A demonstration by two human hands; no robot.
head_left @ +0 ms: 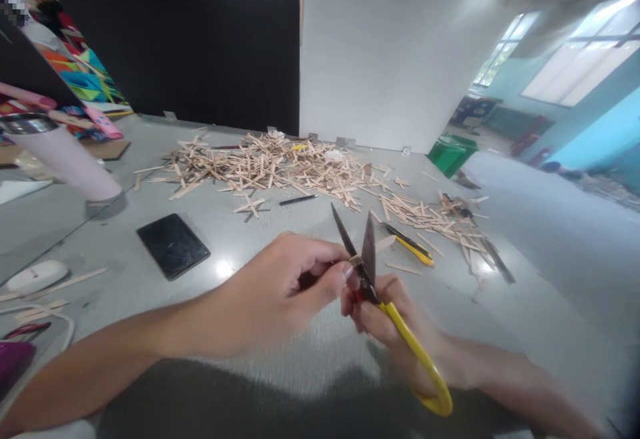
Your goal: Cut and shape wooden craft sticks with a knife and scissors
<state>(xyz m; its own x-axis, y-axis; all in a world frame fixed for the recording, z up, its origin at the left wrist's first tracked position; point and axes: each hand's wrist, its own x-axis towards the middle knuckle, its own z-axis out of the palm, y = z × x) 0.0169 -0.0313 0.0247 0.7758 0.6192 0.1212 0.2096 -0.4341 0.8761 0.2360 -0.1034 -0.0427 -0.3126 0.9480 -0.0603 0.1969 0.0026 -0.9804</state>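
My right hand [395, 319] grips a pair of scissors [369, 259] by its yellow handles. The dark blades point up and away from me and stand apart in a V. My left hand [295, 279] is closed in a pinch, thumb against forefinger, close to the blades. From its fingertips sticks out a small wooden piece [355, 261], lying between the open blades near their pivot. Most of that piece is hidden by the fingers. Beyond the hands, a large pile of thin wooden sticks [270, 166] covers the back of the grey table.
A yellow utility knife [413, 249] and a black pen [299, 200] lie past the hands. To the left are a dark phone [173, 246], a white mouse [39, 276] and a pink tumbler [70, 162]. A green bin [453, 154] stands beyond the right edge. Black and white panels close off the back.
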